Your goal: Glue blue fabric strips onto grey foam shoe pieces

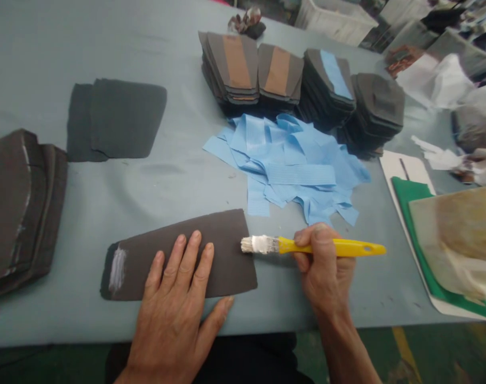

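My left hand (182, 298) lies flat with fingers spread on a dark brown tapered panel (230, 256) near the table's front edge. A whitish smear of what looks like glue (117, 269) runs along the panel's left end. In my right hand (325, 261) is a brush with a yellow handle (358, 247), gripped between thumb and fingers. Its pale bristles (248, 244), coated white at the base, are at the panel's right edge; whether they touch it I cannot tell. Behind the panel lies a loose heap of light blue strips (299, 173).
Several stacks of dark pieces (280, 72) stand at the back, some topped with brown or blue strips. Two dark panels (126, 117) overlap at the left, near a thick brown stack (10, 208). A translucent bag (459, 234) rests on a green sheet (416, 192) at the right.
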The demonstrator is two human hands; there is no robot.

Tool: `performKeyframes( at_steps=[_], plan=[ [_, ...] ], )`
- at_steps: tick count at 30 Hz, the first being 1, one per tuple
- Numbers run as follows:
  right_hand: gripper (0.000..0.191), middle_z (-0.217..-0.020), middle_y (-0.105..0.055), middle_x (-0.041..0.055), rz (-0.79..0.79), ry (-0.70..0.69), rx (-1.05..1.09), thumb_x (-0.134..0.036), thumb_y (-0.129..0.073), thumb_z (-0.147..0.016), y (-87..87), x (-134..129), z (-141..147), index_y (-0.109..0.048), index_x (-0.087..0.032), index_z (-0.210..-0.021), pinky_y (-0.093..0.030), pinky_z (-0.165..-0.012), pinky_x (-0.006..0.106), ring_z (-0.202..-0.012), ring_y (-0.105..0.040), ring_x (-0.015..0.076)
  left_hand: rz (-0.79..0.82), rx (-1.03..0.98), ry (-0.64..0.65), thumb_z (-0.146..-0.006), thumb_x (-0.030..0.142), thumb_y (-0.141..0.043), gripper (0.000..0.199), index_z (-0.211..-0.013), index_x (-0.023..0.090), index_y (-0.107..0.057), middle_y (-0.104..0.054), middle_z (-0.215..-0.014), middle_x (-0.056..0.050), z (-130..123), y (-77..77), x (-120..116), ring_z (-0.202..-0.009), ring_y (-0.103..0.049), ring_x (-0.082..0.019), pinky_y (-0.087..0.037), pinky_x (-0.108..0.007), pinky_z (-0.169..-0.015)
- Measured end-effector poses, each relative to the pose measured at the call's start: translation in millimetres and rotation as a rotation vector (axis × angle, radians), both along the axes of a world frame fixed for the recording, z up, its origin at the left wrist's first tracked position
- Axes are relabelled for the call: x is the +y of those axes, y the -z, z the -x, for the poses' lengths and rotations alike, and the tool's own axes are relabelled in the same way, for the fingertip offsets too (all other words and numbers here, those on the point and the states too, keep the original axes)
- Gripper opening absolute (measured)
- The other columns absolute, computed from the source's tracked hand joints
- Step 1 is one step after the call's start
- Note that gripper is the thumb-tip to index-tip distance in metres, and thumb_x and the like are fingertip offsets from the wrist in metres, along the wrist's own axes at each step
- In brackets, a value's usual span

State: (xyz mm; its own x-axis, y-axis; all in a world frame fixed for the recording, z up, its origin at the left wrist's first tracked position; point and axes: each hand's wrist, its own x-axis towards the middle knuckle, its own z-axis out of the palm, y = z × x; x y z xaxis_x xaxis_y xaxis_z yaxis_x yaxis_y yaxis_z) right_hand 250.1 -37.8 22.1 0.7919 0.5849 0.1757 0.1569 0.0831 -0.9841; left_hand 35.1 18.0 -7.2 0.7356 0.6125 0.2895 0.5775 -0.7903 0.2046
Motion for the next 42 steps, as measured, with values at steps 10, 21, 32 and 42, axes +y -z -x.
performKeyframes(
  at_steps=[10, 21, 32, 42],
  plan=[
    [0.051, -0.051, -0.048, -0.0051, 0.212, -0.151, -0.128, -0.056, -0.061, -0.106, 11.3, -5, -9, -0.068, -0.019, -0.072, -0.029, -0.04, 0.022, -0.044, -0.043, 0.0097, -0.043, 0.067, 0.058, -0.103, 0.04, -0.054, 0.069, -0.161, 0.004, -0.043, -0.04, -0.172, -0.024, 5, 1.1, 6, -0.166, -0.025, -0.036, -0.011, -0.051, -0.136],
    [0.05, -0.051, -0.047, -0.0047, 0.226, -0.142, -0.171, -0.056, -0.061, -0.105, 2.5, -3, 0, -0.066, -0.02, -0.07, -0.032, -0.041, 0.023, -0.043, -0.044, 0.0104, -0.061, 0.057, 0.064, -0.103, 0.039, -0.054, 0.068, -0.158, 0.001, -0.046, -0.044, -0.168, -0.028, 3, -0.5, 6, -0.161, -0.034, -0.041, -0.013, -0.052, -0.134],
    [0.049, -0.051, -0.048, -0.0043, 0.215, -0.072, -0.174, -0.056, -0.063, -0.103, 0.5, -7, -2, -0.067, -0.02, -0.071, -0.034, -0.04, 0.023, -0.044, -0.045, 0.0107, -0.064, 0.062, 0.063, -0.104, 0.039, -0.053, 0.067, -0.159, 0.002, -0.044, -0.044, -0.168, -0.026, 4, -0.7, 6, -0.163, -0.031, -0.038, -0.012, -0.051, -0.134],
    [0.043, -0.048, -0.049, -0.0057, -0.07, 0.096, -0.234, -0.042, -0.062, -0.108, -28.2, -12, -7, -0.067, -0.02, -0.071, -0.037, -0.041, 0.019, -0.039, -0.046, 0.008, -0.219, 0.032, 0.105, -0.099, 0.044, -0.053, 0.078, -0.165, 0.004, -0.037, -0.045, -0.169, -0.024, 14, 18.5, 18, -0.17, -0.014, -0.031, -0.008, -0.049, -0.137]
  ],
)
